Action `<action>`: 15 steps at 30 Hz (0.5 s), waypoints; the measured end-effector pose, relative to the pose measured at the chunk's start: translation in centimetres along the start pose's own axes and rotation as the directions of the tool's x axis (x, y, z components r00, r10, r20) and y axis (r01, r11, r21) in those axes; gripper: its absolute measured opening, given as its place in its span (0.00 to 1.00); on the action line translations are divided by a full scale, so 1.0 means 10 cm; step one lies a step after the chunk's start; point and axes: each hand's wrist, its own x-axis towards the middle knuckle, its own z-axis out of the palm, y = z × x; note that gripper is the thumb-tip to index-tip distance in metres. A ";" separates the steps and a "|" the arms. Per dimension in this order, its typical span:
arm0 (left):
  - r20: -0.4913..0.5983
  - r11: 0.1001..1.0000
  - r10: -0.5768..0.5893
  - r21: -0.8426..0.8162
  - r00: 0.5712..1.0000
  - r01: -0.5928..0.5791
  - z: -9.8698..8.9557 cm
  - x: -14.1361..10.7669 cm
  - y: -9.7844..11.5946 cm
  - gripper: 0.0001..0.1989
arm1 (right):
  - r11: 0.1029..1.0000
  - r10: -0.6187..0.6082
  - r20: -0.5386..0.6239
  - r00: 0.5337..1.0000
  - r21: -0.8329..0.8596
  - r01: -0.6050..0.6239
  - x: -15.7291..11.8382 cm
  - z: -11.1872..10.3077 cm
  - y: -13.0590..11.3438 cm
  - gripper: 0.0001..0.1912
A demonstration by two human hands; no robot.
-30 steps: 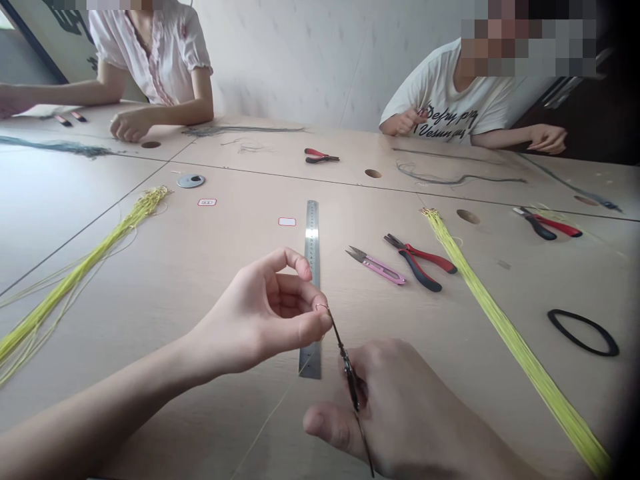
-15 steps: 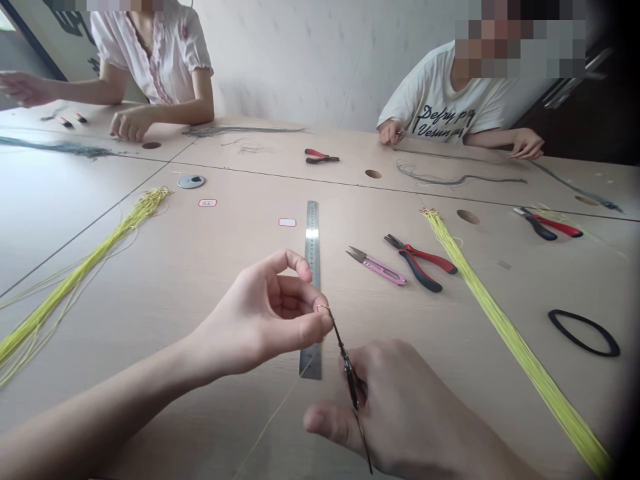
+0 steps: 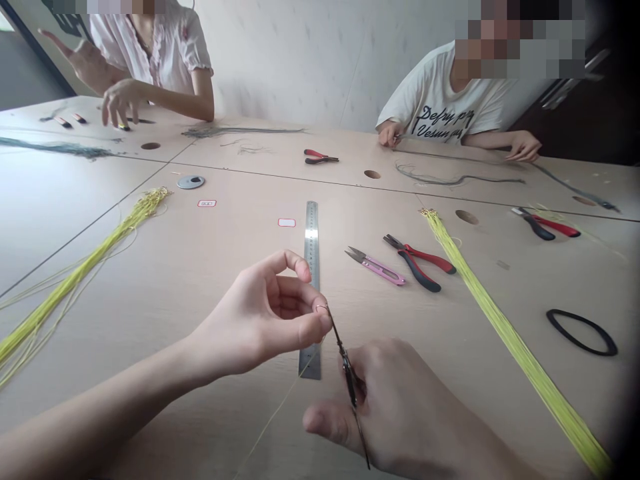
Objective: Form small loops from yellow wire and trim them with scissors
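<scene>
Between thumb and forefinger, my left hand [image 3: 270,313] pinches a thin yellow cord [image 3: 273,415], which trails down toward the front of the table. A small copper-coloured loop [image 3: 321,307] shows at those fingertips. My right hand [image 3: 400,400] grips a slim dark metal tool [image 3: 349,373], seen edge-on, so its exact kind is unclear. Its narrow tip touches or nearly touches the left fingertips beside the loop. The right thumb sticks out to the left, apart from the tool. Under my left hand lies a steel ruler [image 3: 312,233], partly covered.
Right of the ruler lie pink thread snips [image 3: 383,269] and red-and-black pliers [image 3: 420,263]. Yellow cord bundles lie at left [image 3: 90,270] and right [image 3: 500,320]. More pliers [image 3: 545,223] and a black oval band [image 3: 583,332] lie farther right. Two people sit across the table.
My hands and the tool hold almost the same position. Across the table at left, the person has raised one hand and lifted the other slightly off the tabletop.
</scene>
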 end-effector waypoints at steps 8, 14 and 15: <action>0.024 1.000 0.002 -0.013 1.000 -0.002 0.00 0.01 -0.01 0.15 | 0.999 0.022 -0.018 1.000 0.028 -0.022 0.00 0.01 0.01 0.34; -0.002 0.999 0.012 -0.035 1.000 -0.012 0.02 0.00 0.01 0.18 | 0.925 0.005 0.105 0.994 0.377 -0.045 -0.03 -0.07 -0.05 0.27; -0.016 0.999 0.025 -0.037 1.000 -0.026 0.02 0.00 0.02 0.19 | 0.915 0.040 0.126 0.991 0.394 -0.087 -0.03 -0.09 -0.07 0.23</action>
